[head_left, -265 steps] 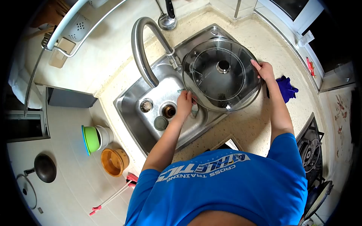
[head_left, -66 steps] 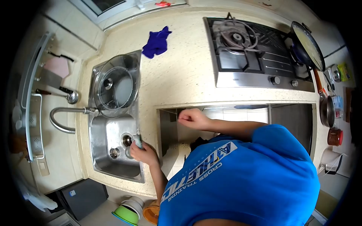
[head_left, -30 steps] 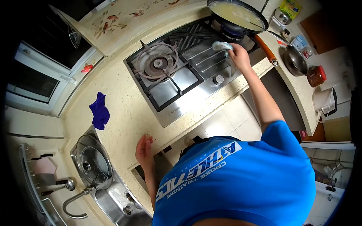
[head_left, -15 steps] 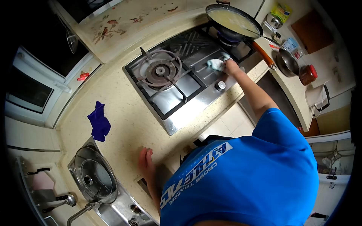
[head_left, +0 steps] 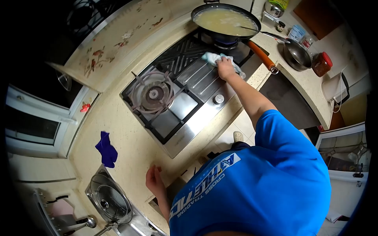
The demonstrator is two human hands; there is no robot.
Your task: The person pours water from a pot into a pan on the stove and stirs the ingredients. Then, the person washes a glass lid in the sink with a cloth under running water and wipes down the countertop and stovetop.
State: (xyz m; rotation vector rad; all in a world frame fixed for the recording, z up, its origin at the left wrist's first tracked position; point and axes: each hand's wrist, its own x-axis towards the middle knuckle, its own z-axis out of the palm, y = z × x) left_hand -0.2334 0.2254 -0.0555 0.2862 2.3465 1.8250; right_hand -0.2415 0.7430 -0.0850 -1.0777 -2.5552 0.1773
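Right hand: your right hand (head_left: 226,69) is on the ribbed middle of the silver-and-black gas stove (head_left: 201,122), its fingers closed over the cloth.
Cloth: the crumpled white and pale-green cloth (head_left: 212,58) lies under your right hand on the stove's middle, between its two burners.
Left hand: your left hand (head_left: 154,181) is at the counter edge left of the stove, fingers loosely half curled around nothing you can see; whether it touches the counter, you cannot tell.
Wok: the wide black wok (head_left: 212,34), its orange-brown handle (head_left: 260,55) angled toward the stove's front, sits on the stove's right burner with pale-yellow liquid (head_left: 222,21) inside.
Knob: a round silver knob (head_left: 219,99) sits on the stove's front strip.
Purple fabric: a crumpled deep-purple fabric piece (head_left: 106,150) lies on the counter left of the stove.
Jar: a red-lidded jar (head_left: 322,63) stands right of the stove.
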